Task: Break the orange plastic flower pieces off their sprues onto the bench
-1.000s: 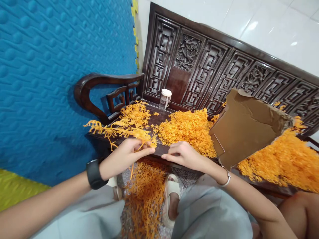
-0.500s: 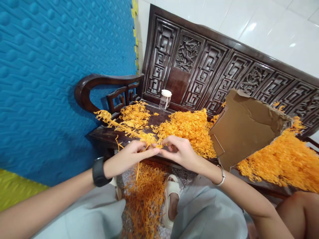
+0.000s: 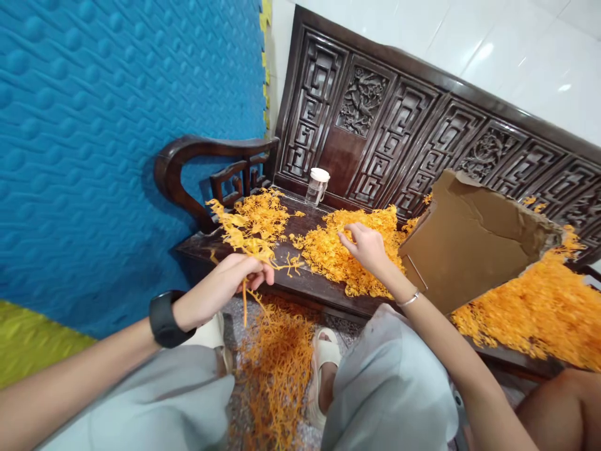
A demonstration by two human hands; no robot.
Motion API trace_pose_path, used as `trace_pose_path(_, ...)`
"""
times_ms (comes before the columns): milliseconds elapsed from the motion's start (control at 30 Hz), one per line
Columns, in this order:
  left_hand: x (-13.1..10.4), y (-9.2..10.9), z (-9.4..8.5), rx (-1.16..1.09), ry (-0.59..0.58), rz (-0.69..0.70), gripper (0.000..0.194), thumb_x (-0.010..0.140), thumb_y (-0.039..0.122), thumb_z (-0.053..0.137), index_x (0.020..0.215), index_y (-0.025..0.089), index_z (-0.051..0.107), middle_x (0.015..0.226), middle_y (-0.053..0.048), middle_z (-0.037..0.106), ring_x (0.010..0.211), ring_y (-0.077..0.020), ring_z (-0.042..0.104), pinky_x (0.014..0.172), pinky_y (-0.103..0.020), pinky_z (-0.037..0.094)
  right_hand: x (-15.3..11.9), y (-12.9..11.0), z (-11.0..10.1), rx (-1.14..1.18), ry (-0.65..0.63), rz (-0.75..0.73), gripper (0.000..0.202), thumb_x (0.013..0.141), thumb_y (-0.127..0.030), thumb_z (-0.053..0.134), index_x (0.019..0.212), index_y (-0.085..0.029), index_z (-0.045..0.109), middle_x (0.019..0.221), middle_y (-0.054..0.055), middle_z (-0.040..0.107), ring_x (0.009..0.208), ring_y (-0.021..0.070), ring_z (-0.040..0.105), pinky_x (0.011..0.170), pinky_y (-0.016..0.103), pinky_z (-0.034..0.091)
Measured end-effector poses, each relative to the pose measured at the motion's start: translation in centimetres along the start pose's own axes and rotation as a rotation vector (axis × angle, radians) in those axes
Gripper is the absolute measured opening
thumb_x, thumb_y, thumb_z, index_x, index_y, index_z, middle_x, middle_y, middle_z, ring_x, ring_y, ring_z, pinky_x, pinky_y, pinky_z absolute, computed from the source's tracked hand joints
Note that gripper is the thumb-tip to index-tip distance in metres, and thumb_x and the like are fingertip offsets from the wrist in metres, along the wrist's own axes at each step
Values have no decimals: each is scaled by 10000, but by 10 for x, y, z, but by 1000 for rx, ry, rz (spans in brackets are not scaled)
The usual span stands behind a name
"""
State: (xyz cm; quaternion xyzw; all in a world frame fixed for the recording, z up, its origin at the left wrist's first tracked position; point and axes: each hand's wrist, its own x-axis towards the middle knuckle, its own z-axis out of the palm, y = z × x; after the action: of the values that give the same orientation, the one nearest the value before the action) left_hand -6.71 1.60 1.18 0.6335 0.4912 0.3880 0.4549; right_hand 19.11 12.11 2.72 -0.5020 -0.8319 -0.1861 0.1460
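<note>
left hand [image 3: 241,270], just left of centre, is closed round the stem of an orange sprig [image 3: 237,238]; right hand [image 3: 369,246], right of centre, has fingers loosely bent over the middle orange pile [image 3: 326,257] (can't tell if anything is pinched in the fingertips, or if they touch the pile). key relation: sprig's long axis slants from upper left down to the left hand, bushy end up-left, bare stem end poking out below, one thin side twig pointing right. left hand is on it; right hand is well apart, up and to the right, nearer the middle pile. further out: small orange pile [image 3: 265,213] behind the sprig, on the dark bench seat [image 3: 300,228]; heap of stringy orange stems [image 3: 282,363] on the floor, bottom centre, between the sandals [image 3: 327,352]. white-lidded bottle [image 3: 317,186] stands near the carved backrest [image 3: 345,153], above centre. cardboard piece [image 3: 488,232] tilted at right, big orange pile [image 3: 544,313] past it toward the right edge. blue mat [image 3: 117,125] fills upper left.
</note>
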Motion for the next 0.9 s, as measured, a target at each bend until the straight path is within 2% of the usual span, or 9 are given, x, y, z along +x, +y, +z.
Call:
trace_pose_path(67, -2, -3, -3, -25, -7, 17, 312, 733, 305, 357, 613, 162, 608, 491, 26, 450, 511, -122, 403, 486, -232, 305, 9, 5, 13, -118, -169, 56, 315, 905, -354, 362, 982, -141, 581, 930, 99, 615, 792, 197, 590, 648, 253, 367)
trace_pose_path(133, -4, -4, -5, -43, -20, 53, 298, 711, 282, 361, 615, 158, 615, 507, 15, 496, 526, -128, 431, 544, -241, 352, 17, 7, 24, -167, -277, 86, 317, 912, -330, 342, 994, -136, 579, 966, 123, 607, 822, 214, 595, 659, 261, 372)
trace_pose_path(267, -10, -2, -9, -48, -21, 70, 278, 709, 276, 375, 608, 161, 608, 574, -5, 567, 586, -151, 497, 636, -255, 398, 29, 9, 41, -155, -344, 120, 266, 886, -221, 390, 921, -77, 610, 935, 184, 607, 827, 222, 602, 704, 276, 387)
trace_pose_path(400, -16, 5, -11, -23, 0, 49, 263, 695, 298, 389, 628, 172, 610, 631, -12, 606, 668, -176, 543, 665, -261, 426, 35, 1, 42, -77, -354, 115, 214, 839, -133, 455, 925, -13, 610, 949, 234, 595, 872, 242, 588, 787, 317, 382)
trace_pose_path(533, -20, 11, -13, 14, -116, 8, 284, 680, 318, 375, 504, 179, 550, 498, -10, 542, 562, -159, 500, 590, -259, 401, 31, -22, 21, 164, -357, -15, 276, 905, -276, 403, 1046, -115, 578, 952, 93, 620, 826, 142, 587, 729, 230, 420)
trace_pose_path(633, -18, 11, -12, -9, -193, 7, 258, 631, 291, 369, 417, 187, 468, 449, -8, 509, 470, -128, 413, 518, -255, 349, 22, -46, -5, 704, -367, -200, 351, 930, -345, 323, 992, -135, 596, 915, 42, 612, 767, 95, 572, 695, 205, 439)
trace_pose_path(700, -16, 10, -10, -21, -235, 35, 263, 624, 284, 368, 380, 190, 403, 506, -27, 562, 468, -116, 386, 510, -254, 333, 14, -62, -22, 1033, -389, -308, 321, 904, -347, 387, 980, -120, 600, 928, 50, 603, 797, 103, 559, 724, 232, 441)
trace_pose_path(800, -12, 9, -5, -7, -289, 74, 272, 655, 284, 376, 413, 177, 439, 529, -9, 545, 473, -105, 350, 486, -242, 301, 2, -82, -39, 1202, -463, -366, 258, 822, -313, 543, 1004, -138, 594, 894, 28, 604, 782, 101, 535, 714, 243, 427)
trace_pose_path(900, -10, 12, 2, 26, -274, 90, 312, 719, 361, 418, 504, 164, 531, 482, 34, 426, 478, -102, 335, 479, -228, 284, -7, -92, -45, 1242, -485, -316, 212, 751, -321, 625, 855, -137, 613, 716, -14, 567, 639, 85, 485, 613, 227, 400)
